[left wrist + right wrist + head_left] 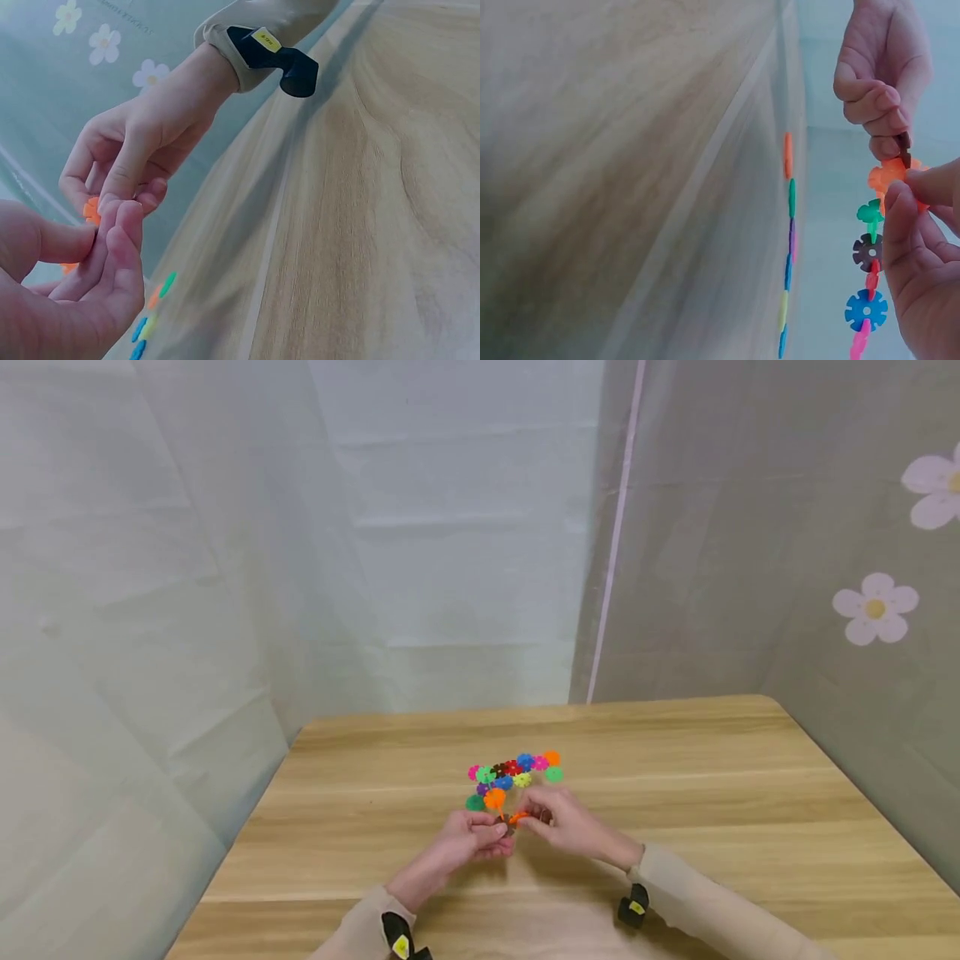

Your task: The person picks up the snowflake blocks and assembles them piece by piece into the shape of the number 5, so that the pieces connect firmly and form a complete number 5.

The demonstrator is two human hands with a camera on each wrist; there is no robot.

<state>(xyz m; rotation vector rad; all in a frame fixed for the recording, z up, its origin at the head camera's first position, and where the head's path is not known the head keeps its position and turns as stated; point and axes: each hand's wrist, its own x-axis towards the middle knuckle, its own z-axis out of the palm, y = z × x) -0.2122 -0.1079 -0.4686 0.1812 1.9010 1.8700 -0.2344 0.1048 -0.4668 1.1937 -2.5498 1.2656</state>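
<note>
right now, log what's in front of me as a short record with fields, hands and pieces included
left hand: left hand pinches a dark brown notched plastic disc
right hand: right hand pinches an orange notched plastic disc
hand spacing: close together, fingers nearly meeting
chain: linked multicoloured notched discs, including green, red, blue and pink; its join to the held pieces is unclear
surface: wood-grain table, with more coloured discs lying on it
backdrop: grey curtain with white flowers
</note>
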